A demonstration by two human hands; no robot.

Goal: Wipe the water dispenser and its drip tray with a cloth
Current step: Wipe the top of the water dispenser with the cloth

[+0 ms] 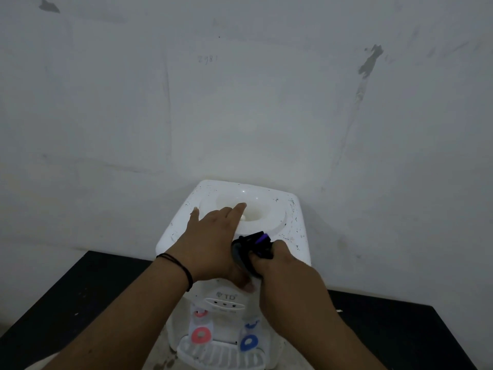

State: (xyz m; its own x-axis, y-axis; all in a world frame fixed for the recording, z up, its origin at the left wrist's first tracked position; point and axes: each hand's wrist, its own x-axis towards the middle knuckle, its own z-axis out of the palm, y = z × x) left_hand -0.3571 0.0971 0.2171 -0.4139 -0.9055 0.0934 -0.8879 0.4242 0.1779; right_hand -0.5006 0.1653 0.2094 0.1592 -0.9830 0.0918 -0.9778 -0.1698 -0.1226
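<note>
A white tabletop water dispenser (pixel 290 222) stands against the wall, its top speckled with dark marks around a round bottle well. My left hand (pixel 213 241) lies flat on the top with straight fingers reaching into the well's rim. My right hand (pixel 272 259) grips a dark bunched cloth (pixel 249 252) with a purple patch, pressed on the front edge of the top. Below, the front shows a red tap (pixel 200 335) and a blue tap (pixel 249 343) above the white slotted drip tray (pixel 221 356).
The dispenser sits on a black table (pixel 80 297) that runs left and right of it. A scuffed white wall (pixel 240 102) rises directly behind. Grime marks the tabletop near the dispenser's base.
</note>
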